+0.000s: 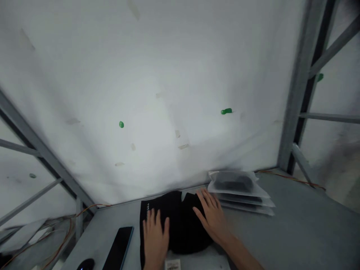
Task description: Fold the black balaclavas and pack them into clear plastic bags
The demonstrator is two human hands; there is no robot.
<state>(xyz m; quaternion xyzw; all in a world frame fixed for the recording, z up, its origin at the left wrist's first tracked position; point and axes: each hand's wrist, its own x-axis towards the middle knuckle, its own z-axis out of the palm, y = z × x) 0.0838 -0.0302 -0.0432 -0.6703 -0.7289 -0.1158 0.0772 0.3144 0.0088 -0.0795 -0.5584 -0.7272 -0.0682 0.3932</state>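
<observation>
A black garment [176, 225], which looks like a pair of shorts, lies spread on the grey surface, with small white lettering near its left edge. My left hand [156, 238] rests on its left part, fingers stretched out and slightly apart. On the right part, my right hand [210, 215] lies flat with the thumb spread from the fingers. Below the garment, a white label [172, 264] with printed lines is partly cut off by the frame's bottom edge.
Several clear plastic bags with dark contents [239, 187] are stacked behind my right hand. A phone [119, 247] and a round black object [86, 264] lie at the left. Metal shelf posts [298, 86] flank a white back wall [174, 75], and thin wires [292, 178] run along the edges.
</observation>
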